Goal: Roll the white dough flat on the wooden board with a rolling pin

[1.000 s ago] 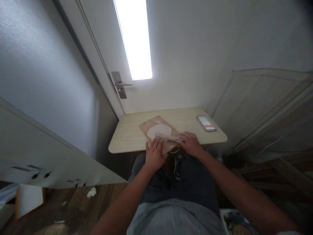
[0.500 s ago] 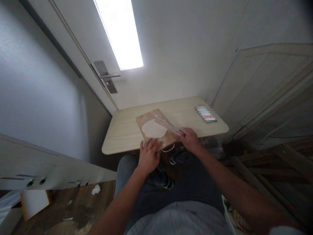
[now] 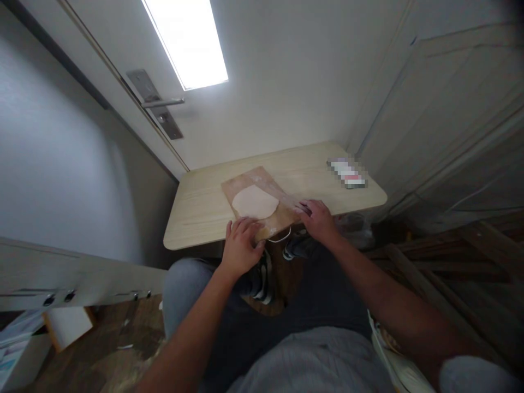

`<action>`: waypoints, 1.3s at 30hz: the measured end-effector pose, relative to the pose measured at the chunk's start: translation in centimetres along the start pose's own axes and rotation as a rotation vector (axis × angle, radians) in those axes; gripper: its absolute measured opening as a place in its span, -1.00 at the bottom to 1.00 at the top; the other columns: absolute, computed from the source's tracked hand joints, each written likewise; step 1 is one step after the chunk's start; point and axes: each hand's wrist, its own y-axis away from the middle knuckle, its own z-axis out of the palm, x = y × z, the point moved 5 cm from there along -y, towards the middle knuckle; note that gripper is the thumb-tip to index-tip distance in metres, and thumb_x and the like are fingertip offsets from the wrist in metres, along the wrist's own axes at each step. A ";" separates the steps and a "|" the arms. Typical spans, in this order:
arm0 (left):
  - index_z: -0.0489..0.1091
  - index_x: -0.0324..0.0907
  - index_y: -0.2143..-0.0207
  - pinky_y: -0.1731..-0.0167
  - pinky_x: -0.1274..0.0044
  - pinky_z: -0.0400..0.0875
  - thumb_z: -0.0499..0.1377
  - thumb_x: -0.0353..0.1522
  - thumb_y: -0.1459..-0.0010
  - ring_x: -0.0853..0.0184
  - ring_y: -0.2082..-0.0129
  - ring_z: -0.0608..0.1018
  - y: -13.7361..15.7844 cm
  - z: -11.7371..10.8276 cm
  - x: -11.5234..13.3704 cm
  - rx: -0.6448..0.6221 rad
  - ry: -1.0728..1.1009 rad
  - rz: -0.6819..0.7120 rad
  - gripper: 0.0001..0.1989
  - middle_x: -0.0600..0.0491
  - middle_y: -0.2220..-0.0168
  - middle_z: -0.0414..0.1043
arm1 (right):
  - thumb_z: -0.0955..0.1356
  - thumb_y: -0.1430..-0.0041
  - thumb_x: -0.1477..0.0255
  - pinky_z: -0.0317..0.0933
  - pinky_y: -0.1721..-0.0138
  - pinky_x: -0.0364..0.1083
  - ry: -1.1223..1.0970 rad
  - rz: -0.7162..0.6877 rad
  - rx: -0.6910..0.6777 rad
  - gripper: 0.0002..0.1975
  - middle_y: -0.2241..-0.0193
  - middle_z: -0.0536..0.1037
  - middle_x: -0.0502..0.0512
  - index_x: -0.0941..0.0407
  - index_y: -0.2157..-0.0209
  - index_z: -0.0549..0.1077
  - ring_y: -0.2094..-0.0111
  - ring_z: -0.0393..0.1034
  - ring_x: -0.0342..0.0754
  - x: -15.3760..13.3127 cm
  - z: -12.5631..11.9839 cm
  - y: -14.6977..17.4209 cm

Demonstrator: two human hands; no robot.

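A flat round sheet of dough (image 3: 255, 202) lies on a flour-dusted wooden cutting board (image 3: 275, 221). Over the board's near left corner is my left hand (image 3: 242, 244), fingers on top and thumb at the front edge, just below the dough. My right hand (image 3: 318, 220) closes round the dark handle of a knife (image 3: 289, 201). Its long floury blade points left and away, across the board's right side, beside the dough. The blade is blurred, so I cannot tell whether it touches the dough.
The board sits at the front edge of a pale wooden table (image 3: 196, 202), with a white cord loop (image 3: 280, 238) hanging below it. A pixelated phone-like object (image 3: 347, 173) lies at right. Behind stands a door with a metal handle (image 3: 164, 102). Wooden slats (image 3: 426, 284) are at lower right.
My view has shifted, and the table appears higher. The knife blade has swung or slid slightly right, away from the dough's edge. My left hand stays at the board's corner.
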 end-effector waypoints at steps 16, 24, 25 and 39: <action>0.46 -0.09 0.02 -0.19 0.27 0.29 0.29 -0.30 -0.12 0.16 -0.11 0.44 -3.0 -1.5 -3.9 0.189 0.058 -0.089 -0.65 -0.04 -0.06 0.47 | 0.31 -0.24 0.20 0.25 0.00 0.06 -0.006 0.020 -0.055 -0.66 0.16 0.60 0.22 0.13 0.12 0.54 0.10 0.42 0.11 -0.4 -0.6 -1.1; 0.23 -0.03 -0.22 -0.24 0.13 0.15 0.38 -0.12 0.01 0.02 -0.29 0.27 -6.4 -0.7 -6.4 0.024 -0.018 -0.069 -0.24 -0.12 -0.30 0.22 | 0.31 -0.27 0.17 0.25 0.06 0.01 0.021 0.021 -0.168 -0.65 0.17 0.61 0.17 0.11 0.11 0.54 0.13 0.45 0.07 -0.4 -0.6 -2.8; 0.21 -0.02 -0.24 -0.24 0.12 0.14 0.39 -0.11 0.04 0.02 -0.30 0.25 -6.6 -0.6 -6.7 0.006 -0.024 -0.073 -0.19 -0.13 -0.32 0.20 | 0.30 -0.28 0.17 0.25 0.06 0.01 0.039 0.009 -0.188 -0.65 0.17 0.61 0.16 0.11 0.11 0.55 0.13 0.45 0.07 -0.5 -0.7 -3.1; 0.39 -0.11 -0.06 -0.21 0.25 0.23 0.14 -0.13 -0.27 0.15 -0.15 0.41 -14.6 -0.5 -7.2 0.191 0.105 -0.064 -0.61 -0.07 -0.10 0.45 | 0.33 -0.26 0.13 0.20 0.01 0.02 0.138 -0.089 -0.315 -0.64 0.15 0.61 0.11 0.09 0.10 0.54 0.11 0.44 0.07 -0.1 0.3 -6.2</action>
